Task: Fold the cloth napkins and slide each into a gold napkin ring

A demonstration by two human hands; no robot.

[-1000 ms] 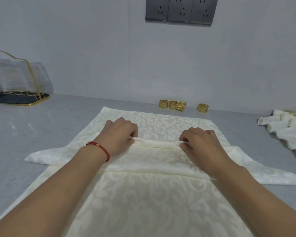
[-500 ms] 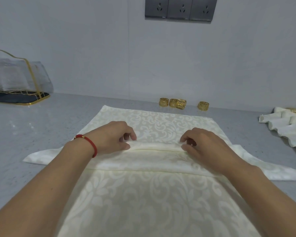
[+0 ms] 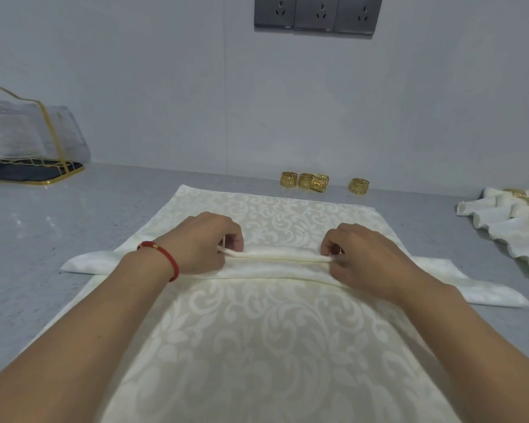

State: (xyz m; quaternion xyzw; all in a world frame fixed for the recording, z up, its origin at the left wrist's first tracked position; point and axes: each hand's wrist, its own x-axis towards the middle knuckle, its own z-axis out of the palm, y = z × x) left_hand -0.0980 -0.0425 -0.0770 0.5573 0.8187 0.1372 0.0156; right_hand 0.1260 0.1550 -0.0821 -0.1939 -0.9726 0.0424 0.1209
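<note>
Grey counter [image 3: 74, 227] against a grey wall. Cream damask napkin [image 3: 257, 331] spread at centre. Left hand [image 3: 205, 242] and right hand [image 3: 367, 257] each pinch 1 raised pleat [image 3: 275, 254], apparently to keep the fold straight. 4 gold napkin rings [image 3: 318, 182] wait behind it.

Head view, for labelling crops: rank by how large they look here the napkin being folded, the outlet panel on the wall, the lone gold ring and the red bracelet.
1. Napkin being folded, by far the largest.
2. Outlet panel, partly cut off at the top.
3 and 4. Red bracelet and lone gold ring look alike in size; the bracelet is nearer the camera, so unranked.
</note>
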